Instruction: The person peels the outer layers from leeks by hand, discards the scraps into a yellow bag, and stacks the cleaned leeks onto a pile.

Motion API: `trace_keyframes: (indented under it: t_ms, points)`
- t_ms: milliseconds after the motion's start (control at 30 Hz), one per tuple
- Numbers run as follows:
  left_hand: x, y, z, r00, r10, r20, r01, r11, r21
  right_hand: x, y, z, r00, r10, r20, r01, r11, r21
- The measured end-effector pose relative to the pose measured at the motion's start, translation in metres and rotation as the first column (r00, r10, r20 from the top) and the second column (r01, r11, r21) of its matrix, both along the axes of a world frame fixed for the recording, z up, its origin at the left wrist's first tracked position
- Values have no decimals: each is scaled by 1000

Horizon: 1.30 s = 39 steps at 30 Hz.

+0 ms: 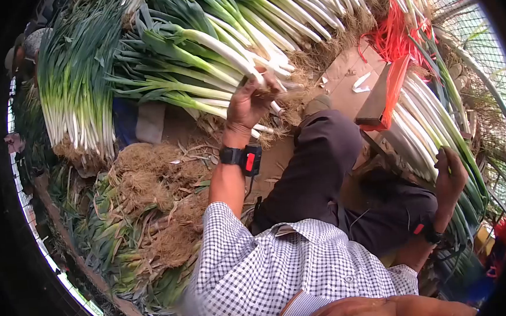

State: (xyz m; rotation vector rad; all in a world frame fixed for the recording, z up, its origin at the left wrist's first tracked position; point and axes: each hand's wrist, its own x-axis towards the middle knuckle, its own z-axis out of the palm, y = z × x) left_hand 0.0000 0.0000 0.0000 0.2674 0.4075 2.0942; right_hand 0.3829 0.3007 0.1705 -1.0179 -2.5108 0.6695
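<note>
The left grip (249, 104) is closed round a leek (217, 46) near its root end, probably because it's firmest there. The right grip (452, 174) curls beside stacked leeks (418, 124); I can't tell whether it's holding any.

Showing a pale, gently curving leek (214, 45), being held near its lower end in the left hand (253, 102).
Sloping from dark green leaves at upper left down to a clean white shaft; hanging over a heap of leeks (192, 86) with white stalks and shaggy brown roots. At right, lying slantwise beside the right hand (452, 174): a row of leeks (418, 126), turning from white to green toward lower right.
</note>
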Motion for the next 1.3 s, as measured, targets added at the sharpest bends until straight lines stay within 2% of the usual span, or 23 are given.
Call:
trace_keyframes:
  t_ms: [67, 100, 267, 300, 367, 433, 467, 500, 533, 600, 633, 667, 700, 767, 800, 833, 900, 967, 1067, 1100, 1133, 1167, 1300]
  points:
    - [30, 44, 16, 997, -73, 25, 76, 986, -148, -41, -3, 13, 997, 74, 3, -73, 994, -77]
    - [10, 53, 28, 990, -138, -22, 131, 972, -193, -76, -12, -2, 985, 79, -153, -110, 972, -206]
    - [49, 115, -7, 961, -275, -12, 260, 921, -290, -178, -4, -23, 909, 407, -95, -393, 757, -522]
    - [52, 116, -11, 960, -279, -22, 261, 921, -289, -201, -9, -30, 845, 530, -65, -516, 780, -355]
    - [55, 110, -8, 955, -280, -99, 239, 922, -305, -237, -13, -58, 760, 643, -98, -612, 657, -440]
    - [58, 103, -3, 949, -276, -153, 222, 927, -302, -272, -11, -81, 619, 781, 87, -554, 512, -657]
    - [58, 98, 2, 933, -293, -208, 225, 927, -299, -278, -17, -90, 629, 776, 43, -489, 438, -755]
    - [57, 90, -2, 840, -265, -474, 114, 939, -323, -285, -27, -94, 641, 767, 3, -413, 348, -842]
    - [56, 83, -6, 674, -241, -698, 9, 948, -319, -289, -39, -86, 645, 764, 36, -378, 360, -853]
    - [57, 70, -11, 839, -430, -334, 239, 842, -483, -292, -40, -121, 637, 769, -58, -558, 408, -722]
    - [48, 59, -18, 822, -461, -334, 199, 782, -590, -293, -37, -138, 632, 767, -106, -634, 433, -641]
    - [37, 46, -33, 806, -493, -328, 157, 712, -684, -292, -26, -151, 719, 675, -165, -545, 401, -736]
    - [24, 30, -53, 789, -523, -322, 105, 631, -769, -293, -31, -105, 761, 647, 46, -446, 573, -687]
    - [-17, -4, -114, 931, -86, -354, -274, 476, -836, -276, -18, -79, 797, 591, -122, -517, 566, -642]
    - [-54, -31, -170, 893, -45, -448, -410, 330, -850, -262, -10, -61, 799, 591, -114, -532, 607, -590]
    - [-72, -33, -155, 936, 100, -336, -343, 62, -937, -249, -4, -43, 800, 590, -107, -548, 647, -530]
    - [-116, -48, -193, 921, 217, -322, -350, 107, -930, -222, 1, -15, 869, 485, -100, -468, 739, -484]
    - [-131, -39, -189, 940, 159, -303, -309, 9, -951, -195, 16, -4, 889, 438, -135, -447, 764, -465]
    - [-140, -35, -209, 882, 149, -447, -424, -164, -891, -182, 12, 7, 948, 298, -115, -317, 842, -436]
    - [-137, -35, -194, 865, -41, -500, -494, -236, -837, -178, 13, 6, 952, 285, -115, -307, 854, -419]
    - [-140, -38, -200, 862, 145, -487, -467, -148, -872, -174, 14, 3, 947, 290, -135, -319, 830, -457]
    - [-133, -36, -210, 825, 68, -561, -530, -251, -810, -176, 15, -3, 938, 303, -171, -347, 798, -493]
    - [-136, -71, -130, 837, 457, -302, -443, 241, -863, -182, 10, -23, 897, 343, -279, -440, 752, -490]
